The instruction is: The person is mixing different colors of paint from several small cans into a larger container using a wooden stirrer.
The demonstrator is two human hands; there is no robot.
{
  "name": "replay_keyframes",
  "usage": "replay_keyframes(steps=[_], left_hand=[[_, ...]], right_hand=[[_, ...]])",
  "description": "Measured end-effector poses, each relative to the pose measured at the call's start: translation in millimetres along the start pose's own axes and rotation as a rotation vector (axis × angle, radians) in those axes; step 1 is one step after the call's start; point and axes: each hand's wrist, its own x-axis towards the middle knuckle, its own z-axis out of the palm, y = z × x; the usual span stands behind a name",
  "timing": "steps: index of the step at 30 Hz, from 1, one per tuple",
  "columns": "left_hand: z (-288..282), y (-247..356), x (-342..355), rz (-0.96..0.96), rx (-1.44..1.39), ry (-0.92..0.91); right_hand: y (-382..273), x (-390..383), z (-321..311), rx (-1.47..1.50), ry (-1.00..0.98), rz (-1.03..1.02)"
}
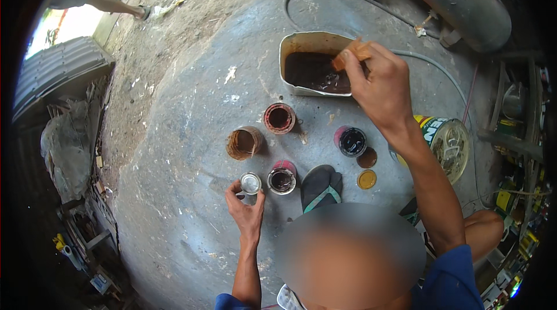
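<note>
The fingers of the right hand [380,86] are pinched on a small orange-brown block [351,54], holding it just over the far rim of a cut-open tray [288,49] filled with dark brown liquid. The fingers of the left hand [246,208] curl around a small silver tin [250,183], thumb on one side and fingertips on the other, the tin resting on the grey concrete floor [191,159]. Just beside it stands an open can of dark paint [282,180], with a rusty brown can [243,143], a red-rimmed can [279,118] and a pink-sided can of black paint [351,141] grouped nearby. A yellow lid [366,179] lies near a sandalled foot [321,187]. A larger yellow-and-green tin [449,141] sits under the right forearm.
</note>
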Motion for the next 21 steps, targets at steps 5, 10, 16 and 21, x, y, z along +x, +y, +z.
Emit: replay_keyframes(steps=[5,10,16,21], left_hand=[[3,-9,4,0.013,0.083,-0.100],[2,43,17,0.306,0.061,0.086],[32,112,66,0.520,-0.145,0.024],[60,124,101,0.407,-0.006,-0.171]], right_hand=[[-9,-7,4,0.040,-0.069,0.002],[0,5,4,0.109,0.005,-0.065],[-9,-10,3,0.033,-0.066,0.013],[-7,1,7,0.189,-0.042,-0.047]])
